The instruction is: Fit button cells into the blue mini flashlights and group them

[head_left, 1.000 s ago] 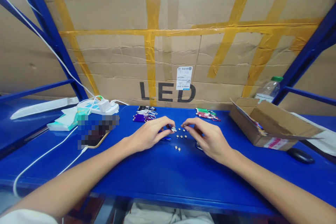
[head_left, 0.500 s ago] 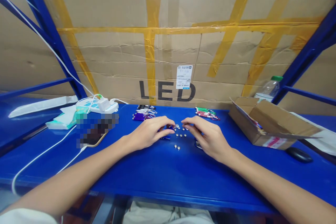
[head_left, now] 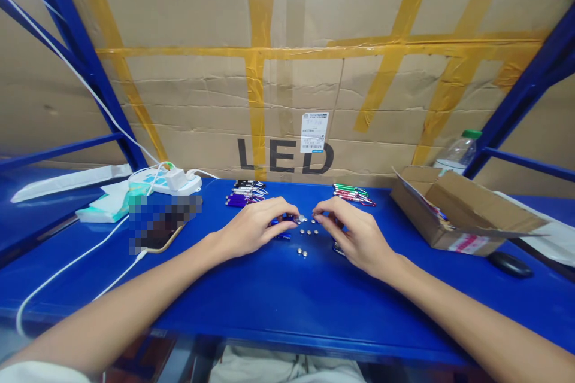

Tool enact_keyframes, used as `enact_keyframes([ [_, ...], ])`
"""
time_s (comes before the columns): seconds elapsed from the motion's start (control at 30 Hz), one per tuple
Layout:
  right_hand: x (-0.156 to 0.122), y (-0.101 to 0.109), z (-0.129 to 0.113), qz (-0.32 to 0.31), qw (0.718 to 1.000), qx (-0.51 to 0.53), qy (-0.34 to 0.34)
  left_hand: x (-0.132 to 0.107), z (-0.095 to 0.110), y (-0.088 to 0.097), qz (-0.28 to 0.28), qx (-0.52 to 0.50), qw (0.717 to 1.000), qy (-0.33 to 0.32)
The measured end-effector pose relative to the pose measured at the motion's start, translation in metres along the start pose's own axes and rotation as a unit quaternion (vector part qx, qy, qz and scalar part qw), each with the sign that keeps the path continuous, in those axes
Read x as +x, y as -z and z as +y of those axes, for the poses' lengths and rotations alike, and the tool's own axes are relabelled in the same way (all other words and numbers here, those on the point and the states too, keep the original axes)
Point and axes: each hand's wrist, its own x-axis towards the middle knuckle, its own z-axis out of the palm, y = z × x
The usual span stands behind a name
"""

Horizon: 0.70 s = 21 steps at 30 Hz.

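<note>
The left hand (head_left: pixel 254 227) held a blue penlight (head_left: pixel 288 219) in a narrow grip above the table (head_left: pixel 278 299); the right hand (head_left: pixel 357 233) had its fingertips nearly together, their contents impossible to tell. Silver button cells (head_left: pixel 309 232) lay scattered between and nearer the person, with grouped penlights (head_left: pixel 240 199) beyond. Fingers hid most of the held penlight, leaving its silvery end (head_left: pixel 302 219) showing.

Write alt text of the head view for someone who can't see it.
A person's left hand, pinching a blue item, and right hand face each other around small silvery discs on a blue table. A cardboard panel reading LED stands behind.
</note>
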Motion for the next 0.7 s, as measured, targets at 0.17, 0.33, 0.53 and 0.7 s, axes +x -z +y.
enact_keyframes([
  [0.17,-0.0008,0.0017,0.001,-0.022,1.0,0.006,0.019,0.0002,0.0009,0.0008,-0.005,0.006,1.0,0.005],
  [0.33,-0.0001,0.0012,0.0001,-0.017,1.0,0.004,0.017,-0.0001,0.0005,0.0009,-0.006,0.01,1.0,0.005],
  [0.53,0.0014,-0.0007,0.0006,-0.015,1.0,-0.005,0.013,0.0,-0.0007,0.0002,-0.004,0.004,1.0,0.001],
  [0.7,0.0005,0.0,-0.0002,-0.013,1.0,-0.01,0.005,0.0013,0.0021,0.0021,-0.006,0.004,1.0,0.0],
])
